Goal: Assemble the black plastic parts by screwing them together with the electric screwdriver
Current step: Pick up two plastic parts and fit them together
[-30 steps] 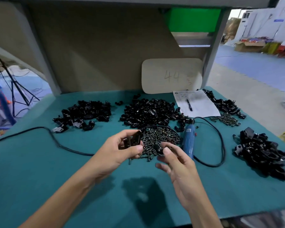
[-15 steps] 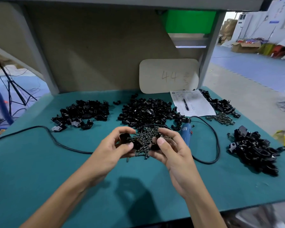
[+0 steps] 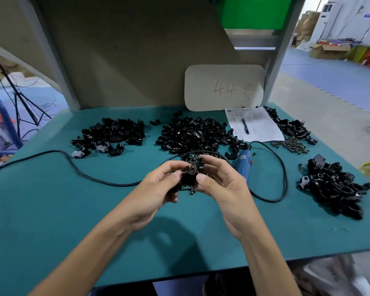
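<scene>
The only writing I can make out is "44" in faint red on the pale board (image 3: 223, 87) propped at the back, well beyond the hands. The marks beside it are too faint to read. In front of the board lies a printed sheet (image 3: 263, 129) with a pen (image 3: 245, 126) on it, its print too small to read.

The screws (image 3: 191, 156) lie loose on the green mat (image 3: 51, 210), just beyond the fingertips, with a smaller scatter (image 3: 291, 144) far off to the right. There are heaps of black pieces beyond the left hand (image 3: 111, 135), straight ahead (image 3: 192, 133) and out to the right (image 3: 333, 189).

The left hand (image 3: 156, 186) and right hand (image 3: 220, 184) both pinch the black plastic parts (image 3: 189, 176) between thumb and curled fingers, held above the mat. The electric screwdriver (image 3: 242, 164) lies untouched just to the right of the right hand, its cable (image 3: 83, 171) looping away past the left hand.

A second ago the hands were apart, each with its own piece. Now they have closed together, thumbs almost meeting, and the pieces are pressed into one cluster.
</scene>
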